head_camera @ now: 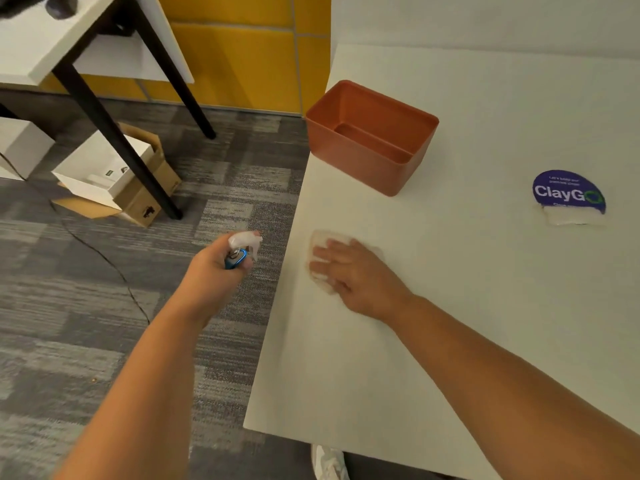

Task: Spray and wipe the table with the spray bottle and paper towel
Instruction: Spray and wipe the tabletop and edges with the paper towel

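My left hand (pixel 216 268) grips a spray bottle (pixel 244 245) with a white trigger head and blue neck, held over the carpet just left of the white table (pixel 467 306). The bottle's body is hidden by my fingers. My right hand (pixel 349 271) lies flat, fingers spread, pressing a white paper towel (pixel 322 242) onto the table near its left edge. The towel shows only around my fingertips.
An empty terracotta bin (pixel 372 140) stands on the table beyond my right hand. A blue ClayGo sticker (pixel 568 192) lies at the right. Left of the table are grey carpet, a cable (pixel 104 258), a cardboard box (pixel 138 188) and another table's black legs (pixel 114 140).
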Demonstrator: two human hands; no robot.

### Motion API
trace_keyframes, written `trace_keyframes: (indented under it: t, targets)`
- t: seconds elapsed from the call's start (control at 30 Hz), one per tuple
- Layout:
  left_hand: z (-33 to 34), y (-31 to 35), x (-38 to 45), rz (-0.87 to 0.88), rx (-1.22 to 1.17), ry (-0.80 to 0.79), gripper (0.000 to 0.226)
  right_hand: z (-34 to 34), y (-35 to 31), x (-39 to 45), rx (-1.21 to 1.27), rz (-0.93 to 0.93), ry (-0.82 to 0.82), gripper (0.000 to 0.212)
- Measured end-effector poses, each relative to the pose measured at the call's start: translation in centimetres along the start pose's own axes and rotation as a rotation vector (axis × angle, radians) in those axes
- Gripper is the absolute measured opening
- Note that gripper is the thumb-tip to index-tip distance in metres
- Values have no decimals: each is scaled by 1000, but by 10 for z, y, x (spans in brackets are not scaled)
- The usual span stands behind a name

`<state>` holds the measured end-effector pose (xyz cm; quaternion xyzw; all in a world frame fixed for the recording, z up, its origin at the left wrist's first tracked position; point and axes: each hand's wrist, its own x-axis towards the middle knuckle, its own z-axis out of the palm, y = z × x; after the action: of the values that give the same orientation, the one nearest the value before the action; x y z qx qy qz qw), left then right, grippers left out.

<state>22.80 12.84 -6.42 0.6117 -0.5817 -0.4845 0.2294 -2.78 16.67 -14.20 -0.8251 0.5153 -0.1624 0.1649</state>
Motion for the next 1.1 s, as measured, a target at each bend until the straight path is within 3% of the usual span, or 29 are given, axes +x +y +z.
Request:
trace_keyframes:
  t: [0.07,0.23,0.37,0.5,0.57,0.63,0.83,1.0,1.1]
  targets:
    - [-2,-3,2,0,2,-1,44,-8,8,-8,-3,-22,3,40]
    - [-3,-8,2,-11,5,6,41,-12,26,43,-100,235,90,41]
    - [-5,-12,-3,-20,0,29,41,4,5,69,-93,229,79,45]
    - [-7,-13,-10,-34,39,51,39,7,-22,25,-42,-47,55,41]
    - [-6,-12,-13,-35,47,47,40,4,-22,-5,8,-93,20,39]
    - [-2,-8,-18,-37,45,47,40,-3,-9,-32,10,-64,-3,41]
    - [19,1,-36,-22,74,51,38,-28,31,-57,-8,246,145,44]
    - [41,17,-57,21,72,12,38,-23,11,-102,-35,115,45,46]
    - [50,33,-71,30,84,7,45,-45,20,-129,-37,256,133,47]
